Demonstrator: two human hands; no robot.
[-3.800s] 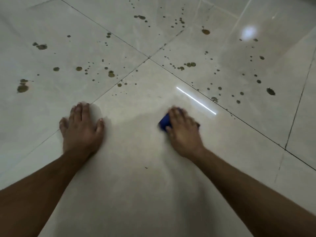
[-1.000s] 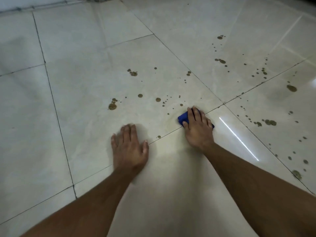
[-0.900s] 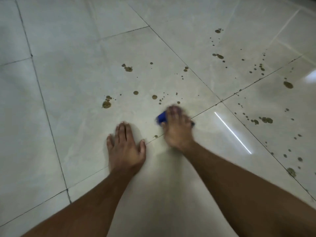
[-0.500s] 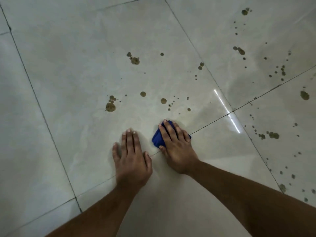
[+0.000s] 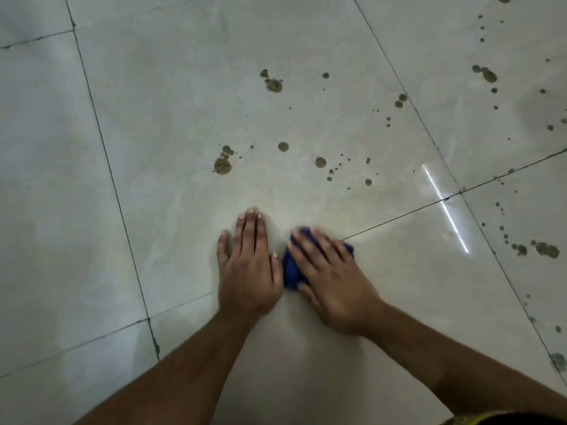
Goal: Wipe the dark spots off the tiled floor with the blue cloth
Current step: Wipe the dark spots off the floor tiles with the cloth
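Glossy pale tiled floor [image 5: 153, 210] fills the view, crossed by thin dark grout lines. Nearest, the left hand [image 5: 250, 271] lies flat and spread on the tile, holding nothing, apparently bracing. Just beside it, the right hand [image 5: 331, 280] presses palm-down with fingers extended over the bunched blue cloth [image 5: 291, 269], pinning rather than clenching it. Soft, light and limp, the cloth should bunch and slide easily on slick tile, so broad flat pressure over its middle suits it. Beyond, dark spots [image 5: 222, 165] remain scattered ahead and to the right.
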